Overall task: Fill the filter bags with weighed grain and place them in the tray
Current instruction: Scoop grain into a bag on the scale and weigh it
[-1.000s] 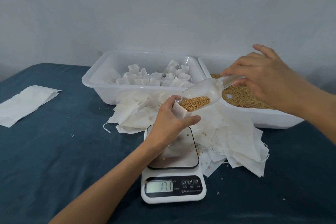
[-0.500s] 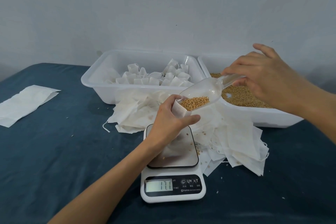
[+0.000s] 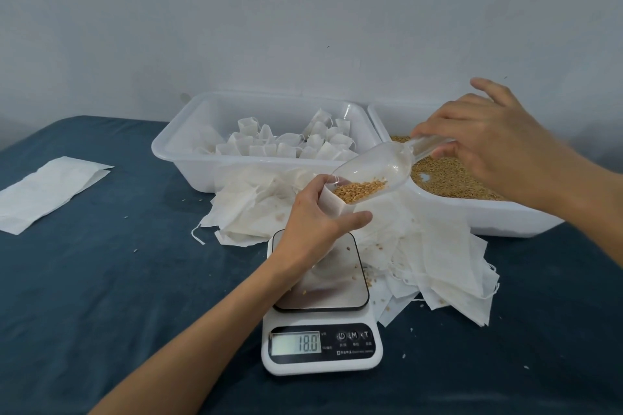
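Many filled bags are already stacked in the tray at eleven o'clock; another filter bag, pinched in the left hand, is being filled from the scoop gripped by the right hand.

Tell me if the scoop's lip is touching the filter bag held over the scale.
Touching. The head view shows the scoop with its lip resting in the open mouth of the filter bag gripped by the left hand.

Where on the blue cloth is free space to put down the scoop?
Free: the blue cloth between the flat bag and the scale. Crowded: the empty bags piled between scale and grain tray.
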